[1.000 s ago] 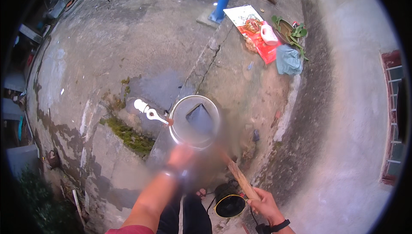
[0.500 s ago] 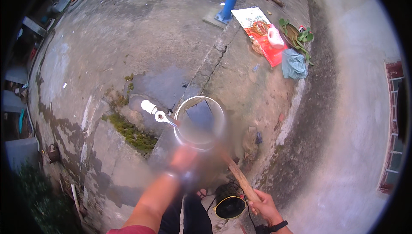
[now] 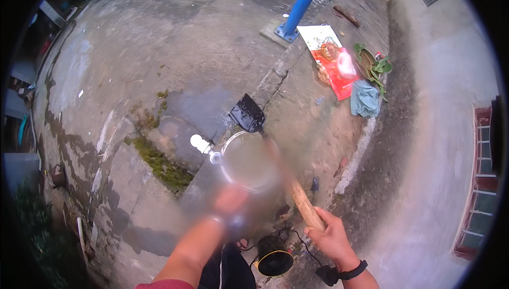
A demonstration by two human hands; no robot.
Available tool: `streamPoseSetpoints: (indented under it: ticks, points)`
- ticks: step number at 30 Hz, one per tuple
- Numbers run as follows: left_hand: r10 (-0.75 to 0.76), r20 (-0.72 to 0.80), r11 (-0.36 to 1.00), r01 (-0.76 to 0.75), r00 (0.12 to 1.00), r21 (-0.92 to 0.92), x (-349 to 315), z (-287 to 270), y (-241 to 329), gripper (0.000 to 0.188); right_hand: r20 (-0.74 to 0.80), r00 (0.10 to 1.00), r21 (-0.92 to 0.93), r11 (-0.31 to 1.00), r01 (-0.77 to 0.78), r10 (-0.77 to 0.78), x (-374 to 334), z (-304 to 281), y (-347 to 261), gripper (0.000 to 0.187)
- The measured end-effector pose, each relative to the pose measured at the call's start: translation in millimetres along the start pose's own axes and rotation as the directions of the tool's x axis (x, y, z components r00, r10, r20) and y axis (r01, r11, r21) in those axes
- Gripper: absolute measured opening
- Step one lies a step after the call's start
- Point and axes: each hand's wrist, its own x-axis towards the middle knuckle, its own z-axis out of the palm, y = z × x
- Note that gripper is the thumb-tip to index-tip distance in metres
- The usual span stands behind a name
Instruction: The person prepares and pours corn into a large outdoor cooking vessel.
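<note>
My left hand [image 3: 229, 204] grips the near side of a round metal pot [image 3: 249, 163], held up in front of me and blurred. My right hand [image 3: 331, 236] is closed on the wooden handle of a spatula [image 3: 248, 114]; its dark flat blade sticks out past the far rim of the pot. A white tap [image 3: 204, 146] stands just left of the pot. A black wristband sits on my right wrist.
Wet concrete ground with a mossy patch [image 3: 159, 161] lies below. A small black burner [image 3: 274, 256] with a cord sits near my feet. Farther off are a blue pole [image 3: 299, 5], a red-and-white sack [image 3: 331, 61], green leaves [image 3: 374, 66] and a blue-grey cloth [image 3: 365, 98].
The spatula blade has come out of the pot and now points past its far rim. The pot has lifted nearer the camera and the view has tilted.
</note>
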Motion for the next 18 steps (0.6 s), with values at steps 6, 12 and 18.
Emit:
streamPoseSetpoints:
  ticks: [6,12,18]
  points:
    - [-0.058,-0.074,0.990,0.048,0.996,-0.132,3.7,-14.3,-24.0,0.015,-0.061,0.920,-0.279,0.891,0.357,-0.387,-5.6,-8.5,12.9,0.052]
    - [-0.014,-0.008,1.000,0.014,1.000,0.013,6.9,-19.8,-34.3,0.014,-0.171,0.975,-0.042,0.990,0.135,-0.141,-37.1,-36.5,81.8,0.051]
    - [0.215,0.165,0.976,-0.215,0.963,-0.015,1.0,-18.0,-32.4,0.016,-0.056,0.990,0.189,0.975,-0.120,0.133,-53.4,-44.9,144.2,0.053]
